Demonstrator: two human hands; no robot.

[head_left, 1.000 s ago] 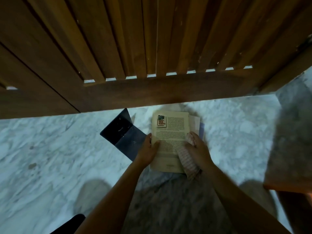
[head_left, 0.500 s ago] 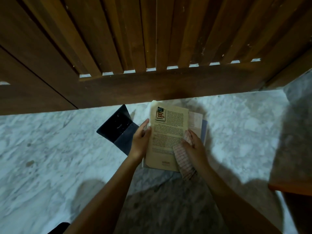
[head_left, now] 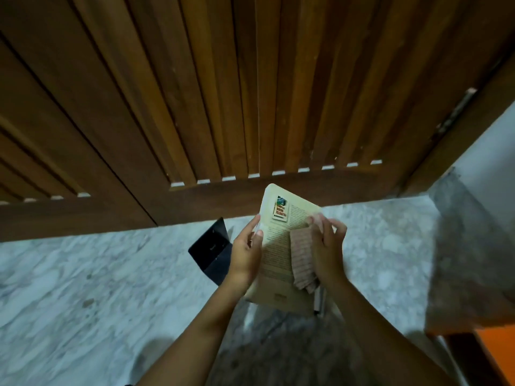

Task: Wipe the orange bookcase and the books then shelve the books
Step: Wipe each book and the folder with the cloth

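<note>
A cream paperback book (head_left: 276, 254), back cover up with printed text and a small picture near its top, is raised off the marble floor and tilted. My left hand (head_left: 245, 252) grips its left edge. My right hand (head_left: 327, 252) holds a checked cloth (head_left: 302, 263) against the cover's right side. A dark blue book (head_left: 210, 247) lies half open on the floor just left of my left hand. A corner of the orange bookcase (head_left: 493, 349) shows at the bottom right.
A slatted brown wooden door (head_left: 223, 93) fills the upper view, its bottom rail close behind the books. Pale marble floor (head_left: 92, 288) spreads left and right. A pale wall (head_left: 490, 146) stands at the right edge.
The cream book has been lifted off the floor stack and tilted upward. My right hand with the cloth slid up the cover; my left hand shifted up along the left edge.
</note>
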